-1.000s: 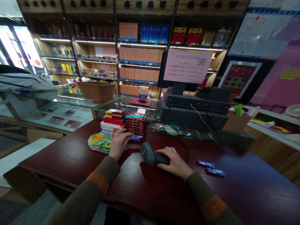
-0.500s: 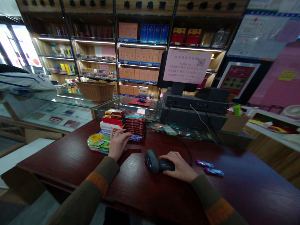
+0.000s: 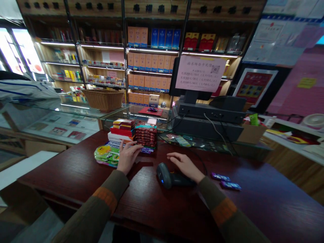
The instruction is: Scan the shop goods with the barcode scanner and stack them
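Observation:
My right hand (image 3: 184,165) is open, its fingers stretched out to the left above a dark barcode scanner (image 3: 165,177). The scanner lies on the brown table with a small blue light showing on its head. My left hand (image 3: 128,157) is open, fingers apart, beside the stacked packets; whether its fingertips touch them I cannot tell. Around it are purple packets (image 3: 146,150), partly covered, a stack of reddish-brown packs (image 3: 146,136), a pile of red and yellow packs (image 3: 123,126) and a green package with a yellow figure (image 3: 105,153).
Two small purple packets (image 3: 231,185) lie on the table (image 3: 263,202) at the right. Behind stand a monitor with a pink paper sign (image 3: 198,74), a glass counter (image 3: 63,118) and a wicker basket (image 3: 103,99). A cable crosses the tabletop behind my right hand.
My right hand has let go of the barcode scanner and moved up and left over it, fingers straightened. The scanner stays on the table. My left hand has barely moved.

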`<state>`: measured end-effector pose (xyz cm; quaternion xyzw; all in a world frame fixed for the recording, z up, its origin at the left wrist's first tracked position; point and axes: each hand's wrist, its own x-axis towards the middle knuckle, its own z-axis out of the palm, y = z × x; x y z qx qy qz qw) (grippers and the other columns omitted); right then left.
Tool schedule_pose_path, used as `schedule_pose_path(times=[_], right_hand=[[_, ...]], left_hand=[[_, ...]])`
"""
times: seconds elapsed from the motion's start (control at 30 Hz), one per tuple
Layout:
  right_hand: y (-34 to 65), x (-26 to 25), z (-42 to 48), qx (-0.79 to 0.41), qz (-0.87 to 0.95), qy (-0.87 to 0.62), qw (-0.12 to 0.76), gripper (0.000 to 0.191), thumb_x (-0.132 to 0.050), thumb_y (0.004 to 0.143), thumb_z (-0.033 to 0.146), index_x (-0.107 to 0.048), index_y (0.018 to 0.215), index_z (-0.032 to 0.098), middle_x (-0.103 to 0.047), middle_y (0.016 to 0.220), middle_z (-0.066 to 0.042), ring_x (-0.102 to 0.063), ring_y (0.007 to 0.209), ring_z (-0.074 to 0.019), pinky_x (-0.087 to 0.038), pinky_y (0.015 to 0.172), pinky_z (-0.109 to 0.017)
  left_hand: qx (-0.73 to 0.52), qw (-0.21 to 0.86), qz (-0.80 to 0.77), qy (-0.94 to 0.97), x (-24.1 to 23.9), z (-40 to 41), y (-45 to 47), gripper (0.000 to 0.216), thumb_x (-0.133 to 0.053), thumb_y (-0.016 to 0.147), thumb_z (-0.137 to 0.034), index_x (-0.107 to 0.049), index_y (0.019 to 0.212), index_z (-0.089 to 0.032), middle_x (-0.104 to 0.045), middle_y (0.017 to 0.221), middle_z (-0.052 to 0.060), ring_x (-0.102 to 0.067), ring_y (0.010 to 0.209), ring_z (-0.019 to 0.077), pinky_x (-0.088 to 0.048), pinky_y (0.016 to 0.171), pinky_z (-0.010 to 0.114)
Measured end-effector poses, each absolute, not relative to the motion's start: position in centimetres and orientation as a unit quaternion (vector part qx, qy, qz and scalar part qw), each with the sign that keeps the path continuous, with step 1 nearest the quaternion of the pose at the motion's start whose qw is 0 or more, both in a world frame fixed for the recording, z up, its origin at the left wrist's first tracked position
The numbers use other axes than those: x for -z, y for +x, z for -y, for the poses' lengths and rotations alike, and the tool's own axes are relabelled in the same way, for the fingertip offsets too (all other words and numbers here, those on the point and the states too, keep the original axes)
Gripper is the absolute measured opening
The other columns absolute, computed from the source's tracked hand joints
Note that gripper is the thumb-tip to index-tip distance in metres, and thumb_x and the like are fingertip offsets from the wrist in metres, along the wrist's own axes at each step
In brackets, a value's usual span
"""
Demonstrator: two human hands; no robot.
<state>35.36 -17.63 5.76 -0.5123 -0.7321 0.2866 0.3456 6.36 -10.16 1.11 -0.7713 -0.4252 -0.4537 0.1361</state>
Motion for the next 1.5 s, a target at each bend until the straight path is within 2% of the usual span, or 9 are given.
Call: schedule_pose_path(times=[0.2, 0.4, 0.73, 0.83, 0.97, 1.2, 1.5], right_hand=[[31.4, -6.1, 14.2, -0.409, 0.663, -0.517, 0.354, 0.036, -0.053, 0.091, 0.03, -0.07, 0.117, 0.014, -0.075, 0.11, -0.011, -0.067, 0.103, -0.0228, -0.048, 0.097, -0.038], [29.6, -6.6, 13.0, -0.479, 0.598, -0.541, 0.347, 0.037, -0.053, 0.094, 0.033, -0.068, 0.122, 0.014, -0.074, 0.115, -0.013, -0.067, 0.105, -0.0216, -0.046, 0.098, -0.039], [28.6, -7.6, 13.4, -0.518, 0.571, -0.533, 0.349, 0.042, -0.051, 0.096, 0.044, -0.065, 0.127, 0.018, -0.073, 0.118, -0.012, -0.066, 0.109, -0.0225, -0.044, 0.097, -0.038], [28.1, -8.0, 13.4, -0.517, 0.574, -0.535, 0.342, 0.042, -0.049, 0.097, 0.046, -0.065, 0.127, 0.02, -0.073, 0.117, -0.011, -0.065, 0.111, -0.0234, -0.043, 0.098, -0.04], [27.5, -8.0, 13.2, -0.525, 0.573, -0.543, 0.318, 0.045, -0.05, 0.097, 0.052, -0.067, 0.123, 0.019, -0.074, 0.111, -0.012, -0.065, 0.109, -0.0243, -0.042, 0.1, -0.043], [26.5, -7.3, 12.3, -0.55, 0.568, -0.539, 0.289, 0.054, -0.046, 0.097, 0.058, -0.068, 0.119, 0.014, -0.074, 0.103, -0.013, -0.066, 0.096, -0.0213, -0.045, 0.095, -0.037], [26.5, -6.4, 11.3, -0.536, 0.589, -0.542, 0.269, 0.056, -0.048, 0.093, 0.064, -0.072, 0.106, 0.015, -0.073, 0.099, -0.01, -0.063, 0.098, -0.0223, -0.042, 0.096, -0.037]], left_hand=[[0.448, 0.127, 0.422, -0.778, -1.0, 10.2, 6.2, 0.016, -0.062, 0.092, -0.028, -0.073, 0.104, -0.031, -0.077, 0.105, 0.0, -0.067, 0.107, 0.0213, -0.011, 0.123, 0.055], [0.445, 0.117, 0.423, -0.78, -1.1, 10.3, 6.2, 0.015, -0.062, 0.092, -0.027, -0.073, 0.102, -0.03, -0.077, 0.103, 0.0, -0.067, 0.106, 0.0212, -0.009, 0.123, 0.056], [0.444, 0.13, 0.422, -0.78, -1.0, 10.3, 6.0, 0.016, -0.058, 0.094, -0.03, -0.073, 0.1, -0.031, -0.076, 0.108, 0.001, -0.064, 0.109, 0.0232, -0.013, 0.121, 0.056], [0.418, 0.151, 0.446, -0.777, -1.3, 10.4, 5.8, 0.015, -0.06, 0.093, -0.031, -0.074, 0.098, -0.032, -0.074, 0.111, 0.001, -0.059, 0.11, 0.0253, -0.023, 0.115, 0.054], [0.355, 0.181, 0.467, -0.789, -1.8, 10.9, 5.8, 0.014, -0.062, 0.09, -0.029, -0.074, 0.097, -0.032, -0.072, 0.103, 0.003, -0.055, 0.102, 0.026, -0.034, 0.102, 0.048], [0.292, 0.194, 0.471, -0.809, -1.8, 11.5, 6.1, 0.016, -0.057, 0.091, -0.023, -0.072, 0.088, -0.027, -0.071, 0.092, 0.005, -0.052, 0.099, 0.0282, -0.035, 0.095, 0.05], [0.288, 0.177, 0.458, -0.822, -1.0, 11.0, 5.9, 0.02, -0.057, 0.091, -0.023, -0.074, 0.083, -0.03, -0.073, 0.084, 0.004, -0.054, 0.092, 0.0254, -0.033, 0.098, 0.05]])
